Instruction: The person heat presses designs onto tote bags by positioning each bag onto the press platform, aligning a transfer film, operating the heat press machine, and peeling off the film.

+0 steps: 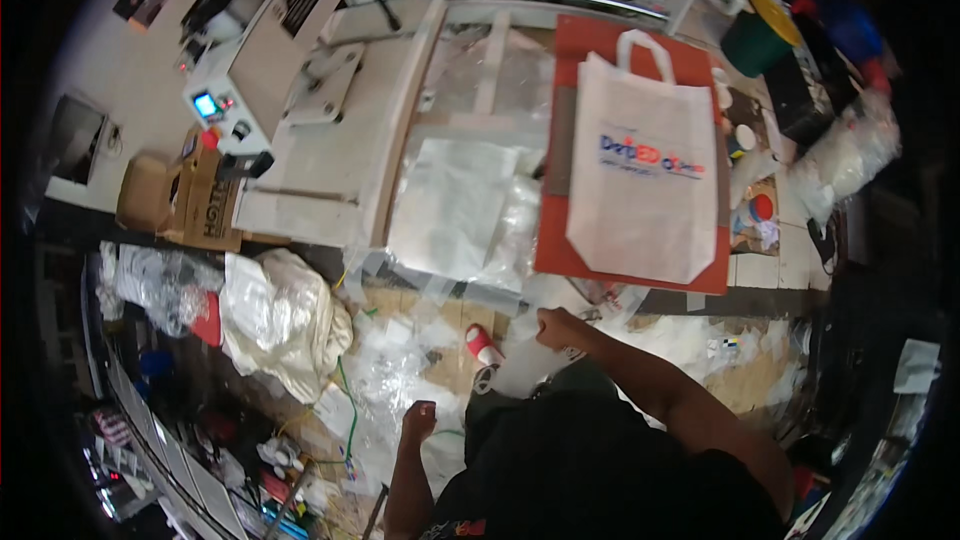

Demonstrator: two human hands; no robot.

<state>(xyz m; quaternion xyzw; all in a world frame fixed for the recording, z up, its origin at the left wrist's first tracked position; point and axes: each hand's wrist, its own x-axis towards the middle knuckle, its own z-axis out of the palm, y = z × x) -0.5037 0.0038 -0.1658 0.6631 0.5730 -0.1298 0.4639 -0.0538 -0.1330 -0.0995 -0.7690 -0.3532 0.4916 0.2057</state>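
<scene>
My right hand (556, 328) is closed at the near side of the table, pinching a translucent plastic sheet (522, 368) that hangs in front of my legs. Down at my left side, my left hand (420, 420) has its fingers curled in, with nothing showing in it. Beyond my right hand a white tote bag (640, 210) lies flat, its handle pointing away and blue and red print across its middle. Under the bag is a reddish-orange board (548, 252). Left of the board sits a stack of whitish plastic sheets (445, 205).
A machine with a lit control panel (212, 110) stands at the far left. Below it are an open cardboard box (205, 200) and a cream sack (290, 315). A green bucket (752, 45) and wrapped rolls (850, 155) stand far right. Loose plastic litters the floor.
</scene>
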